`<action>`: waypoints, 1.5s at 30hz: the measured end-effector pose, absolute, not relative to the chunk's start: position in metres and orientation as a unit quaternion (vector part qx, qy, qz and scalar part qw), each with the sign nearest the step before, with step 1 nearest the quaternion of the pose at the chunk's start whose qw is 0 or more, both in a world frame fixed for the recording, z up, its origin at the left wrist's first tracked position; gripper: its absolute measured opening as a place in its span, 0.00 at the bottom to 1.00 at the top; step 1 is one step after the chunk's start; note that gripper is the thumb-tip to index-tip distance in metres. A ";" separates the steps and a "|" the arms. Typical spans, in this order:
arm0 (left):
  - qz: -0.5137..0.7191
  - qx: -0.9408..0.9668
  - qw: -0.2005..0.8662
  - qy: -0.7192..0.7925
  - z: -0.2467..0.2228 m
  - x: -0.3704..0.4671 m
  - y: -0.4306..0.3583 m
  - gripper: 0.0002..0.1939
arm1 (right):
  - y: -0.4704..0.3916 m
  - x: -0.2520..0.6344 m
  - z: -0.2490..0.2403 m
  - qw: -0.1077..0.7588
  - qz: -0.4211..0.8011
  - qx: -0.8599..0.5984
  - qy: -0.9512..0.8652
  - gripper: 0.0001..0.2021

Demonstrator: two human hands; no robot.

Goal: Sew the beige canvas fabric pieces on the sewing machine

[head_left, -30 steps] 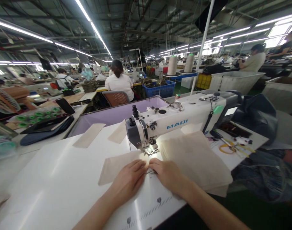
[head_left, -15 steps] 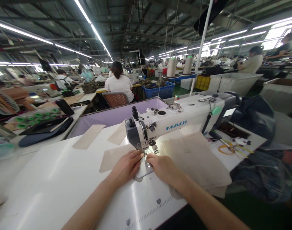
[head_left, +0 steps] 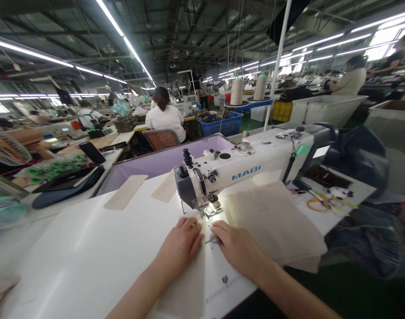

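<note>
A white sewing machine (head_left: 245, 166) stands on the white table, its lamp lit over the needle area. My left hand (head_left: 182, 239) is closed on a beige fabric piece (head_left: 189, 283) that runs from beside the presser foot toward me, partly under my forearm. My right hand (head_left: 233, 243) is just right of the needle plate, fingers pinched around a small dark metallic tool (head_left: 213, 239), mostly hidden. Right of the machine's needle lies a stack of beige fabric (head_left: 275, 221). Two beige pieces (head_left: 126, 192) (head_left: 165, 188) lie left of the machine head.
Scissors and yellow items (head_left: 318, 203) lie at the right under the machine's body. A purple-lined bin (head_left: 139, 165) is behind the table. A dark case (head_left: 67, 186) and green-ended spools (head_left: 56, 167) sit at the left. A person in white (head_left: 165, 117) sits ahead.
The nearer beige piece left of the needle has left its place, and fabric now extends toward me under my left hand. Both hands have shifted slightly nearer, and the small tool now shows by my right fingers.
</note>
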State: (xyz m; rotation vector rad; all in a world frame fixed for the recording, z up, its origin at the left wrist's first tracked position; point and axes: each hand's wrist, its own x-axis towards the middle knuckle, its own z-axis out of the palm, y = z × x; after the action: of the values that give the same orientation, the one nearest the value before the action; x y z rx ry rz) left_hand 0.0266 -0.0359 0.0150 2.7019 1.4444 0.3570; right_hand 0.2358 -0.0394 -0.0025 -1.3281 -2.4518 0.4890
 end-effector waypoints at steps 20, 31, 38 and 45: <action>0.132 0.898 -0.030 0.419 -0.002 0.028 -0.060 0.18 | -0.050 0.241 -0.010 0.138 0.151 -0.415 -0.886 0.12; 0.104 0.884 -0.030 0.456 0.006 0.020 -0.027 0.14 | -0.017 0.228 0.000 0.140 0.154 -0.429 -0.879 0.10; 0.095 0.872 -0.050 0.477 0.001 0.023 -0.029 0.14 | -0.018 0.228 0.004 0.139 0.183 -0.430 -0.873 0.11; 0.106 0.864 -0.151 0.469 -0.041 0.037 -0.081 0.30 | -0.041 0.265 0.014 0.149 0.171 -0.554 -0.801 0.08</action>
State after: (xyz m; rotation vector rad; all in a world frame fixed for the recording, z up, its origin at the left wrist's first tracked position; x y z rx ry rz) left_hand 0.0371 -0.0805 -0.0415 3.0097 1.6329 0.3685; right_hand 0.2652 -0.0413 0.0139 -1.5930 -2.3024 0.4915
